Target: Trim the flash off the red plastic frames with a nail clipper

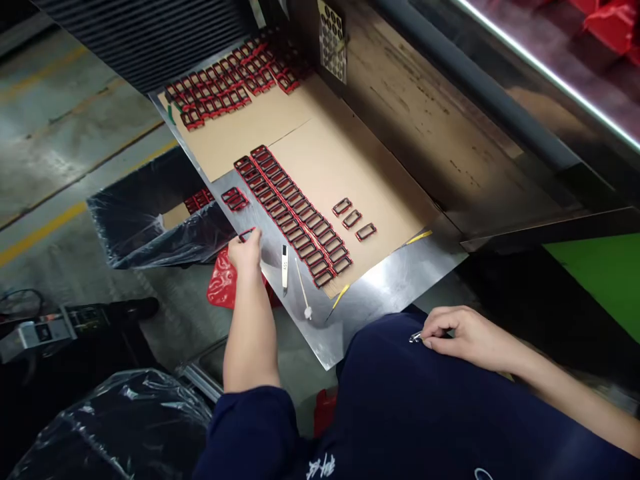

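Observation:
At the near left edge of the metal table point(320, 347), my left hand point(245, 252) is closed on a small black-and-red rectangular frame point(247, 235), mostly covered by the fingers. My right hand point(453, 333) rests by my lap, pinching a small shiny metal tool point(415, 337) that looks like nail clippers. A small group of frames point(235, 199) lies just beyond my left hand. To its right are a white utility knife point(285, 267) and a white-tipped stick point(302, 287). Two long rows of black-and-red frames point(290, 213) run across the cardboard, with three single frames point(352, 218) to their right.
More frames point(220, 87) fill the far end of the cardboard sheet point(240, 137). A plastic-lined bin point(120, 233) with frames inside stands left of the table, near a red plastic bag point(220, 283). A dark machine wall point(400, 100) borders the right side.

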The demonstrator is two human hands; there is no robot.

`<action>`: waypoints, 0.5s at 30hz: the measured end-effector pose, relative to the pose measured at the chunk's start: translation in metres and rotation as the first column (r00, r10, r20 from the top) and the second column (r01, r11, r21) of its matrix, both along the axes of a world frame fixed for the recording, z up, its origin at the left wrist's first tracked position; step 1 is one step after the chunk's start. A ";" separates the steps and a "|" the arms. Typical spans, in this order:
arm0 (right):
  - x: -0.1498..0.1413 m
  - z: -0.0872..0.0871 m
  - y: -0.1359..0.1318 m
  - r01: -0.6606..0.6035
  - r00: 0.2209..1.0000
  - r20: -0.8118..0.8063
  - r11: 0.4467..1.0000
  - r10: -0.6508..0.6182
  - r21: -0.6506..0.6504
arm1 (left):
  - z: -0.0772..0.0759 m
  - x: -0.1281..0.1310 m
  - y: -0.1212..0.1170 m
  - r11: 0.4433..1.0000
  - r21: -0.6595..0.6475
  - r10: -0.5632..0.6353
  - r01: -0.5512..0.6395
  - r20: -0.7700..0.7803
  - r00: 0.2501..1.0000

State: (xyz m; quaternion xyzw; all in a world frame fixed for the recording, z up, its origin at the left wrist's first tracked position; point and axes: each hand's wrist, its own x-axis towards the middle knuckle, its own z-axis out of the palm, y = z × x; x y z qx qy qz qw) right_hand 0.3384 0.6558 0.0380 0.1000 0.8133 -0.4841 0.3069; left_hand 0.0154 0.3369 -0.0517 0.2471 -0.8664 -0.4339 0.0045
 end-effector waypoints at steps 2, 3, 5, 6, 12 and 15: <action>0.003 -0.001 -0.005 0.047 0.999 0.021 0.999 -0.047 -0.010 | -0.005 -0.043 0.000 0.993 -0.118 0.039 -0.029 0.086 0.996; 0.004 -0.002 -0.007 0.070 0.997 0.029 0.997 -0.070 -0.016 | -0.007 -0.057 0.003 0.985 -0.170 0.058 -0.037 0.120 0.991; 0.006 -0.002 -0.011 0.110 0.993 0.037 0.994 -0.109 -0.027 | -0.010 -0.075 0.010 0.966 -0.253 0.091 -0.047 0.166 0.982; 0.007 -0.003 -0.012 0.120 0.992 0.036 0.992 -0.118 -0.033 | -0.011 -0.081 0.014 0.958 -0.283 0.102 -0.048 0.178 0.979; 0.008 -0.005 -0.011 0.137 0.991 0.018 0.989 -0.136 -0.051 | 0.009 -0.075 0.033 0.922 -0.386 0.062 -0.014 0.110 0.992; 0.009 -0.008 -0.007 0.138 0.990 -0.006 0.987 -0.139 -0.079 | 0.015 -0.030 0.070 0.899 -0.405 -0.179 0.167 0.010 0.984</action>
